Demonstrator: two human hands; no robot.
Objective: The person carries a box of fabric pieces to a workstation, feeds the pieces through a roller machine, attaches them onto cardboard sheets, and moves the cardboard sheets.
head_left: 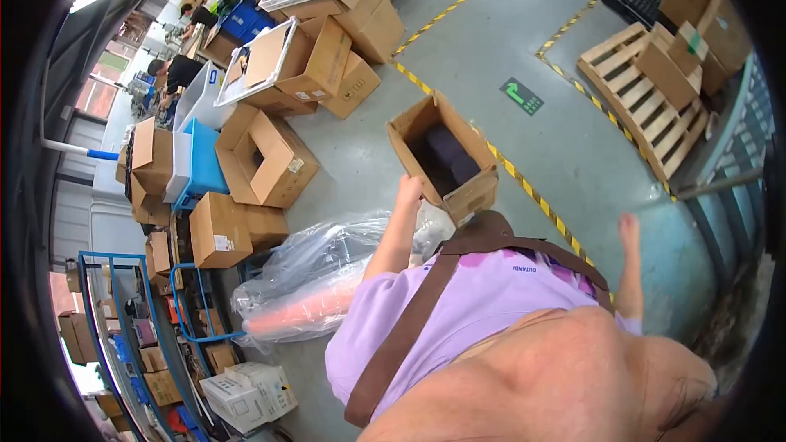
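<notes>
An open cardboard box (476, 199) stands on the floor in front of my body, tilted in the view. Dark, rounded bundles (450, 155) lie inside it; their kind is unclear. My left hand (411, 188) is closed on the box's near left rim. Away from the box, my right hand (628, 227) is out to the right above the floor, with nothing visible in it. Its fingers are too small and blurred to make out. A brown apron (409, 336) covers part of my purple shirt.
A clear plastic bag with something orange (307, 307) lies left of me. Cardboard boxes (266, 155) and a blue bin (201, 165) stand further left, beside a blue-framed rack (151, 319). Rightward are a wooden pallet (647, 115) and yellow-black floor tape (532, 192). People (176, 74) sit at far benches.
</notes>
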